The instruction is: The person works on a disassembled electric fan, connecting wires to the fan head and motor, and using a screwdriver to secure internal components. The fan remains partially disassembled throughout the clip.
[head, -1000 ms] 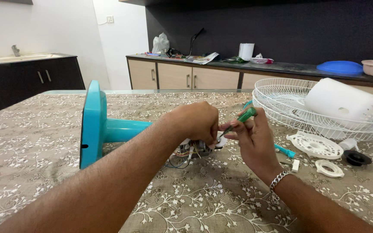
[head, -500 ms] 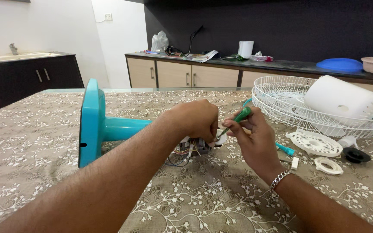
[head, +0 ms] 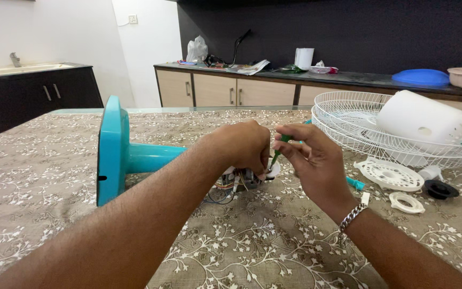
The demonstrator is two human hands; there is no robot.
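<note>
Two hands meet over the fan motor [head: 239,179], which lies on its side near the middle of the counter [head: 44,176], its coloured wires [head: 221,194] spilling toward me. My left hand [head: 240,145] is curled over the motor, fingers pressed together and clamping it down. My right hand [head: 312,160] pinches the green screwdriver [head: 280,148] between thumb and fingertips, tip angled down and left into the motor.

I judge the thing to get right is keeping the blade in line with the screw, which my left hand hides from me, so I should go by feel and press before I turn. A firm left grip keeps the motor from rolling.

Left of the motor, the teal fan stand [head: 129,155] lies tipped over. To the right sit the white wire grille [head: 370,128] with a white motor cover [head: 423,120] in it, and small plastic rings [head: 405,200].
</note>
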